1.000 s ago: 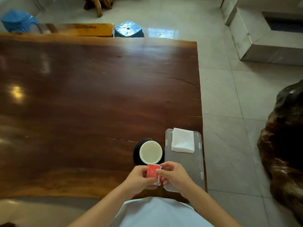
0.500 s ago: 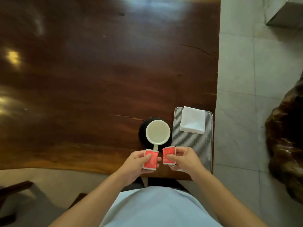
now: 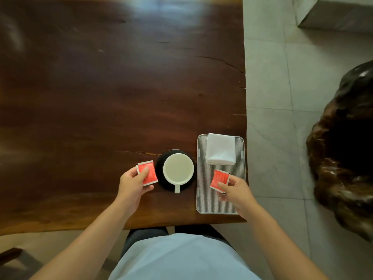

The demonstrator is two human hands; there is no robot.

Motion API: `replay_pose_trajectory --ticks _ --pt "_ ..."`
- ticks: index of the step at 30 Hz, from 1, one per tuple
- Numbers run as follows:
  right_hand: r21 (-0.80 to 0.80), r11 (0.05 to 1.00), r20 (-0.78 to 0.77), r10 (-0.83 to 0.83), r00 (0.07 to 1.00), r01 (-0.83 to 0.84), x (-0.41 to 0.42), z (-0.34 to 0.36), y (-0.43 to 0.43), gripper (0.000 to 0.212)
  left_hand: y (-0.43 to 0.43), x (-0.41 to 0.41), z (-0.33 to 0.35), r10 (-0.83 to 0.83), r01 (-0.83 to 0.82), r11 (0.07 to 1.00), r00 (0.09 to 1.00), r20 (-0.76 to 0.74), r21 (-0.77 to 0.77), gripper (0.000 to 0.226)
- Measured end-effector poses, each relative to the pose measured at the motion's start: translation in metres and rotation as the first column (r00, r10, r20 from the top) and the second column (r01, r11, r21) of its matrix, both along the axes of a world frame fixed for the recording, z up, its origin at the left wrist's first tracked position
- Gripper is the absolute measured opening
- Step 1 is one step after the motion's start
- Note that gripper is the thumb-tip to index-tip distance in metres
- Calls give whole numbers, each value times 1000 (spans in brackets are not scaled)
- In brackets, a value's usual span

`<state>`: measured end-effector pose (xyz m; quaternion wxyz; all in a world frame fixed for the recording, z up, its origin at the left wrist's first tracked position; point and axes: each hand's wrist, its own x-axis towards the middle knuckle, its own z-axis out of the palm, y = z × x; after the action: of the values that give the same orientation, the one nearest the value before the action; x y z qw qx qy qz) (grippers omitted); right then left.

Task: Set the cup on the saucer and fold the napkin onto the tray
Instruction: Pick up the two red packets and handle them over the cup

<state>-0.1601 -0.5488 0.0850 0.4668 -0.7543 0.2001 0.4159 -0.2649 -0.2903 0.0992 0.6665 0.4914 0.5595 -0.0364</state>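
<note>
A white cup (image 3: 178,169) stands on a black saucer (image 3: 159,174) near the table's front edge, its handle toward me. Right of it lies a striped metal tray (image 3: 207,201) with a folded white napkin (image 3: 220,148) on its far end. My left hand (image 3: 132,183) pinches a red sachet (image 3: 147,172) just left of the saucer. My right hand (image 3: 236,189) grips a second red sachet (image 3: 219,179) over the tray's near half, below the napkin.
The dark wooden table (image 3: 101,87) ends at its right edge just past the tray, with pale tiled floor (image 3: 278,98) beyond. A large dark carved wooden mass (image 3: 343,148) stands on the floor at the right. A stone step (image 3: 339,15) is at the top right.
My hands have spread apart, each with a red sachet: the left went to the saucer's left side, the right out over the tray. The camera tilted further down.
</note>
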Motion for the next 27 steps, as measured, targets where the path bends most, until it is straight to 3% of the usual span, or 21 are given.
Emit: replay_pose_trajectory --ticks 7,11,18,24,27 --pt "33 998 -1 -60 998 60 11 -5 -28 32 -63 34 22 -376 377 926 916 144 17 26" --pt "-74 997 52 -21 998 25 24 -16 -43 24 -118 54 -8 -545 544 834 838 -18 93 20" --pt "-263 963 87 83 993 -58 43 -54 -62 17 -158 77 -63 -532 557 820 827 -181 135 7" --pt "-464 852 96 320 943 -242 45 -77 -62 25 -160 80 -86 -665 774 595 626 -407 218 33" --pt "-570 745 53 456 888 -348 38 -71 -60 36 -160 75 -83 -682 824 498 564 -466 268 45"
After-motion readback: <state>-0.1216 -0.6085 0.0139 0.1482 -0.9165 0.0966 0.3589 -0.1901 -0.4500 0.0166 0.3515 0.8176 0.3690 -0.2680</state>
